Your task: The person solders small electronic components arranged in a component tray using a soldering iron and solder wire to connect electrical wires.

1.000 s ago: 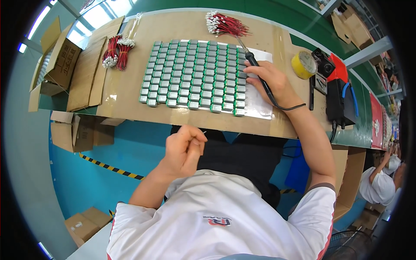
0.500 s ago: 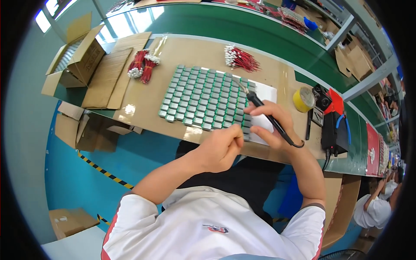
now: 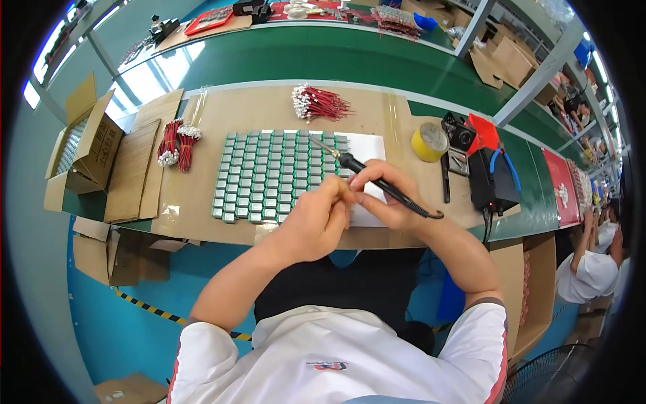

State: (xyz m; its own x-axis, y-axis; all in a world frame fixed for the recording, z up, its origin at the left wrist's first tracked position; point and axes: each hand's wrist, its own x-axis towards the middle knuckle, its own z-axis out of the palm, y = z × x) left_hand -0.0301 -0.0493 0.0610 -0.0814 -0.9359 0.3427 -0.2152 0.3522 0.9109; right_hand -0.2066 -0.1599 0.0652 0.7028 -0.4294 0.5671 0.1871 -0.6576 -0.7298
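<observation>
My right hand (image 3: 385, 196) holds a black soldering iron (image 3: 402, 196), its thin metal tip pointing to the far left above a block of small grey parts with green edges (image 3: 259, 168). My left hand (image 3: 313, 221) is closed in a pinch at the near right corner of that block. The fingertips of both hands meet there, and whatever lies between them is too small to make out. Part of a white sheet (image 3: 369, 149) shows under the right hand, beside the rows of parts.
Red wire bundles with white ends (image 3: 178, 145) lie at the left, and loose red wires (image 3: 319, 103) beyond the parts. At the right stand a yellow tape roll (image 3: 429, 142) and a black soldering station (image 3: 493, 180). An open carton (image 3: 97, 145) stands far left.
The whole view has shifted, with the table's things now further left. My right hand has come in to my left, so their fingertips meet; the soldering iron stays in the right.
</observation>
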